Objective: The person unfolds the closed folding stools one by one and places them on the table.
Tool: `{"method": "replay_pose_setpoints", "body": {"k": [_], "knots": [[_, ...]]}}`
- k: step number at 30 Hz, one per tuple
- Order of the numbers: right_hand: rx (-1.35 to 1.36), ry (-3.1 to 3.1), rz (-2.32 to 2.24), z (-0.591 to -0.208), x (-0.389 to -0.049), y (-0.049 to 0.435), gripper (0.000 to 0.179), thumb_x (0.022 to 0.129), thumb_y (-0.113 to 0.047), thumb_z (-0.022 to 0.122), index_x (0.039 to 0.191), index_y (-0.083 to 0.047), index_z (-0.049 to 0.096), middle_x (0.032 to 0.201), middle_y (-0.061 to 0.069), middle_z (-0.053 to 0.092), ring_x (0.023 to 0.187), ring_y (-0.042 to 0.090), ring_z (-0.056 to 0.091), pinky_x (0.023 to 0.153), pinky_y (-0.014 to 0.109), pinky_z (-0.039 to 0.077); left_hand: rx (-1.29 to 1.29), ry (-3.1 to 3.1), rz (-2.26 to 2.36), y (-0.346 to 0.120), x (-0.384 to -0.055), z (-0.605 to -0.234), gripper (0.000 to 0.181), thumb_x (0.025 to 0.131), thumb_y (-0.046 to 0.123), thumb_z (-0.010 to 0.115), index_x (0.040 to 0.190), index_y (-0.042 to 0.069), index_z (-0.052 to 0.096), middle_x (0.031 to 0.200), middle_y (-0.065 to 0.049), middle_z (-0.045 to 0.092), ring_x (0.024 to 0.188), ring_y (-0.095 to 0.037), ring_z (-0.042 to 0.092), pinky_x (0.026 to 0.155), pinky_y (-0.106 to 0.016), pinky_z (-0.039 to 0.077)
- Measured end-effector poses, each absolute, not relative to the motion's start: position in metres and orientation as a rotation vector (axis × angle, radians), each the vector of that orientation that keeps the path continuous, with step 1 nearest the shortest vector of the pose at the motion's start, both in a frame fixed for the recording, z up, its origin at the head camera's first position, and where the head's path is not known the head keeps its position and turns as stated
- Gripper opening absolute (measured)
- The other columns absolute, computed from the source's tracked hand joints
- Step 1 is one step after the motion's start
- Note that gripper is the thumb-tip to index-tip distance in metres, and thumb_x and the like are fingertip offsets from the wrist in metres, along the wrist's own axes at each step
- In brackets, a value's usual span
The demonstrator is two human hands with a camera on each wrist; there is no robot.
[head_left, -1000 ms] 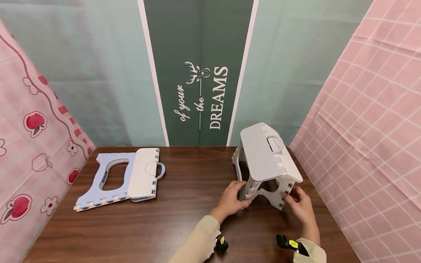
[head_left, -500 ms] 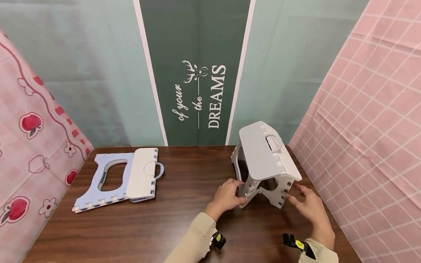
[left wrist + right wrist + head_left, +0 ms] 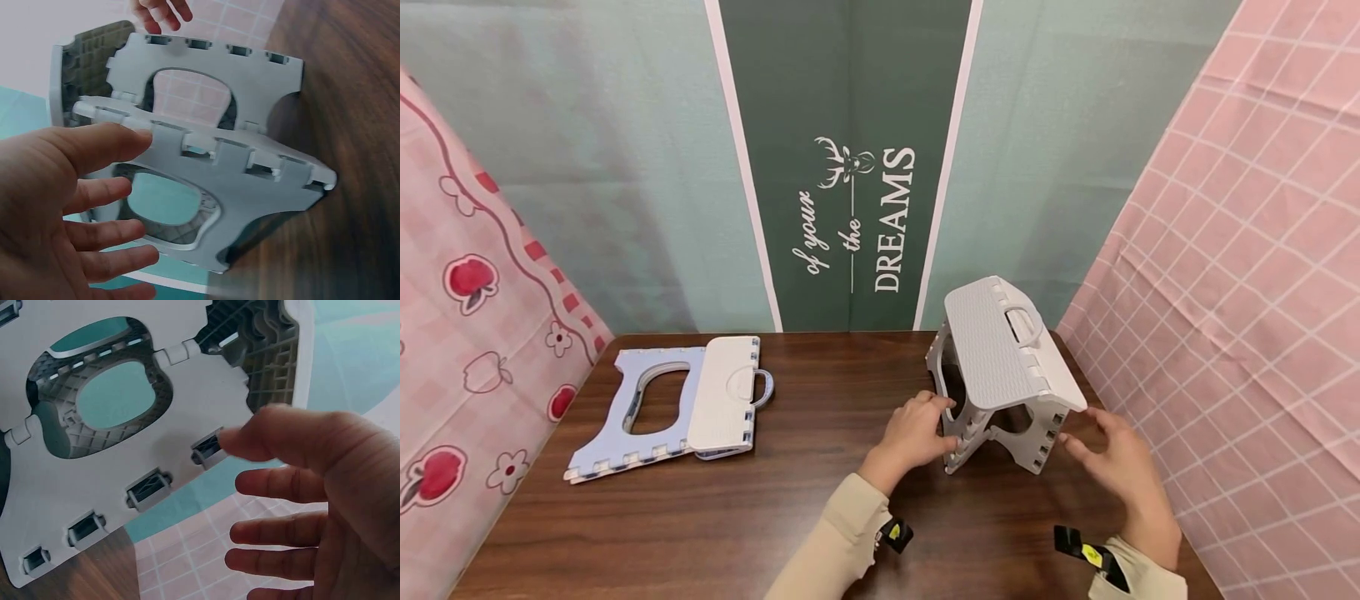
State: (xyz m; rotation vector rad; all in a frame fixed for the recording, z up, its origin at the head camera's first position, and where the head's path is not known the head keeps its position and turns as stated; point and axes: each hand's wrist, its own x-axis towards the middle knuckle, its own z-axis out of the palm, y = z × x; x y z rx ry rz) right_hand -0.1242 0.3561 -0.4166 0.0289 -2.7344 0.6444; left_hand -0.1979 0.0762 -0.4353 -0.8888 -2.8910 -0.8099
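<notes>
A light grey folding stool (image 3: 1000,358) stands partly unfolded on the right of the table, its top bent into a peak along the hinge with a handle loop (image 3: 1027,325). My left hand (image 3: 913,432) is at its left leg panel, fingers spread; in the left wrist view the thumb (image 3: 119,145) lies over the panel's edge. To the right of the stool is my right hand (image 3: 1116,458), fingers apart. In the right wrist view its thumb tip (image 3: 240,442) is at the slotted edge of the leg panel (image 3: 181,434); whether it touches I cannot tell.
A blue and white folding stool (image 3: 658,400) lies folded flat on the left of the brown wooden table (image 3: 820,500). Behind the table hangs a green curtain (image 3: 850,83) with lettering. Pink cloths stand at both sides, the gridded one (image 3: 1247,275) close to my right hand.
My right hand has let go of the stool's right leg panel and moved outward to the right. My left hand has loosened and shifted slightly up and left. The stool stays in place.
</notes>
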Motion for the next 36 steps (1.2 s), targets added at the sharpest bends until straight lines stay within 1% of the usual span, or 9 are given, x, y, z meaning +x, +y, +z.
{"method": "replay_pose_setpoints", "body": {"k": [6, 12, 18, 23, 28, 33, 36], "knots": [[0.042, -2.713, 0.643, -0.406, -0.123, 0.352, 0.058, 0.077, -0.021, 0.072, 0.116, 0.015, 0.049, 0.11, 0.038, 0.05, 0.101, 0.053, 0.045, 0.081, 0.061, 0.034, -0.902, -2.861, -0.797, 0.073, -0.196, -0.424, 0.05, 0.078, 0.034, 0.073, 0.123, 0.013, 0.06, 0.121, -0.011, 0.054, 0.104, -0.026, 0.056, 0.082, -0.041, 0.047], [0.052, -2.669, 0.656, -0.398, -0.121, 0.35, 0.055, 0.076, -0.02, 0.073, 0.117, 0.009, 0.052, 0.113, 0.035, 0.051, 0.103, 0.053, 0.045, 0.081, 0.06, 0.034, -0.892, -2.82, -0.807, 0.071, -0.195, -0.413, 0.05, 0.079, 0.035, 0.073, 0.123, 0.014, 0.059, 0.122, -0.01, 0.053, 0.106, -0.026, 0.055, 0.084, -0.041, 0.045], [0.082, -2.625, 0.653, -0.394, -0.121, 0.349, 0.054, 0.076, -0.02, 0.073, 0.118, 0.007, 0.053, 0.114, 0.033, 0.051, 0.102, 0.052, 0.045, 0.08, 0.059, 0.034, -0.887, -2.779, -0.828, 0.07, -0.193, -0.405, 0.05, 0.078, 0.035, 0.073, 0.122, 0.015, 0.06, 0.118, -0.009, 0.055, 0.104, -0.025, 0.055, 0.081, -0.04, 0.046], [0.128, -2.534, 0.666, -0.392, -0.122, 0.346, 0.051, 0.072, -0.013, 0.074, 0.116, 0.006, 0.056, 0.11, 0.031, 0.054, 0.101, 0.049, 0.047, 0.078, 0.058, 0.035, -0.894, -2.731, -0.833, 0.07, -0.192, -0.403, 0.05, 0.078, 0.036, 0.073, 0.122, 0.016, 0.06, 0.118, -0.008, 0.055, 0.103, -0.023, 0.055, 0.08, -0.04, 0.046], [0.203, -2.448, 0.674, -0.389, -0.125, 0.343, 0.049, 0.067, -0.007, 0.076, 0.112, 0.006, 0.059, 0.107, 0.028, 0.056, 0.1, 0.046, 0.048, 0.078, 0.056, 0.035, -0.918, -2.68, -0.781, 0.071, -0.192, -0.4, 0.05, 0.077, 0.037, 0.073, 0.121, 0.017, 0.06, 0.122, -0.006, 0.054, 0.106, -0.022, 0.054, 0.083, -0.039, 0.044], [0.236, -2.427, 0.671, -0.386, -0.13, 0.34, 0.049, 0.066, -0.007, 0.076, 0.111, 0.005, 0.06, 0.107, 0.026, 0.057, 0.1, 0.043, 0.049, 0.078, 0.054, 0.035, -0.942, -2.647, -0.706, 0.074, -0.194, -0.397, 0.051, 0.078, 0.04, 0.071, 0.123, 0.019, 0.06, 0.124, -0.004, 0.053, 0.107, -0.02, 0.053, 0.083, -0.036, 0.042], [0.244, -2.426, 0.678, -0.384, -0.132, 0.338, 0.048, 0.068, -0.007, 0.076, 0.111, 0.004, 0.06, 0.107, 0.024, 0.057, 0.1, 0.041, 0.049, 0.078, 0.053, 0.035, -0.965, -2.619, -0.673, 0.075, -0.195, -0.395, 0.051, 0.078, 0.042, 0.071, 0.122, 0.019, 0.06, 0.123, -0.003, 0.053, 0.108, -0.019, 0.053, 0.082, -0.035, 0.042]]}}
